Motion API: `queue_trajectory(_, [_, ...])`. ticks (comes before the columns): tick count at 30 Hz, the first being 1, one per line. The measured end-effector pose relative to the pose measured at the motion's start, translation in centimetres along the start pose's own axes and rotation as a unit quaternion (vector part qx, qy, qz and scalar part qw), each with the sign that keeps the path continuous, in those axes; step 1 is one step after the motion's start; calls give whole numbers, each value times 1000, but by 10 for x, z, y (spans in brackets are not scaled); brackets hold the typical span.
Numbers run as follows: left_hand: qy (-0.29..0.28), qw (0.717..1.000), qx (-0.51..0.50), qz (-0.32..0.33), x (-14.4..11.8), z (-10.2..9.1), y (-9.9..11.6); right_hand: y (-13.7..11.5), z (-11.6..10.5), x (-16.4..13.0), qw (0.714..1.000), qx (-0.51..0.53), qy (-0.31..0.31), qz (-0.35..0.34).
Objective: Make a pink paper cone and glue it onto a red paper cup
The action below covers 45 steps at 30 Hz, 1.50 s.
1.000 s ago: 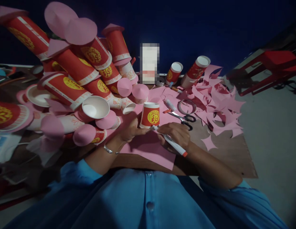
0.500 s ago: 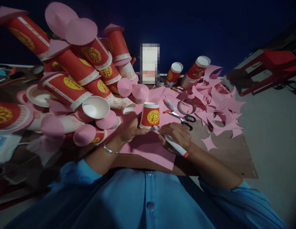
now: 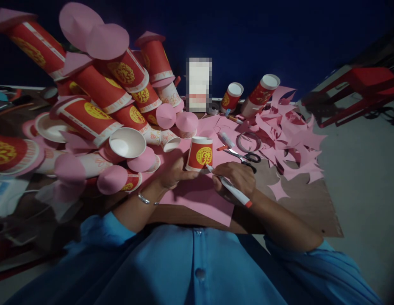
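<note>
The right hand (image 3: 237, 180), just right of the frame's centre, is closed around one white marker (image 3: 230, 188) with an orange end, its tip touching the base of a single red paper cup (image 3: 200, 153) that stands upside down on a pink paper sheet (image 3: 200, 199). The left hand (image 3: 174, 171) rests beside the cup's lower left, fingers pressed at its rim, steadying it; the two hands lie close together, apart only by the cup's width.

Just right of the cup lie one pair of black-handled scissors (image 3: 246, 157), one tape roll (image 3: 248, 142) and a second marker (image 3: 226, 140). Two more red cups (image 3: 231, 97) stand at the back, above centre. A heap of pink scraps (image 3: 289, 135) spreads to the right, too tangled to count. The left half of the frame holds a pile of cups with pink cone tops (image 3: 104, 110), overlapping and cut by the edge, so no count is sure. A blurred white thing stands at the back. The cup's gold print is unreadable.

Compared with half a second ago, the marker tip has shifted slightly right along the cup's base and the right hand has turned a little; the cup and left hand have stayed put.
</note>
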<state>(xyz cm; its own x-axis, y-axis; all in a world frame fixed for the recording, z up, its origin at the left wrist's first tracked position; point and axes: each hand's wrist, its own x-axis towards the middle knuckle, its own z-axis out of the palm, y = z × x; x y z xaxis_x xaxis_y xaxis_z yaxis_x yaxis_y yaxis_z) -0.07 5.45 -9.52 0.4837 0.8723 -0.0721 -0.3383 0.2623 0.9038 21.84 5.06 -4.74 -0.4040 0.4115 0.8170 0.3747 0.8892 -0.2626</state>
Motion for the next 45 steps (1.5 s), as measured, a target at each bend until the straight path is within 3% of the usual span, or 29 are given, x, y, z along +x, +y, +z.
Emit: queue_trajectory(45, [31,1000,1,4,0,0,-1,-2,0,-1,1000,-5,-6,1])
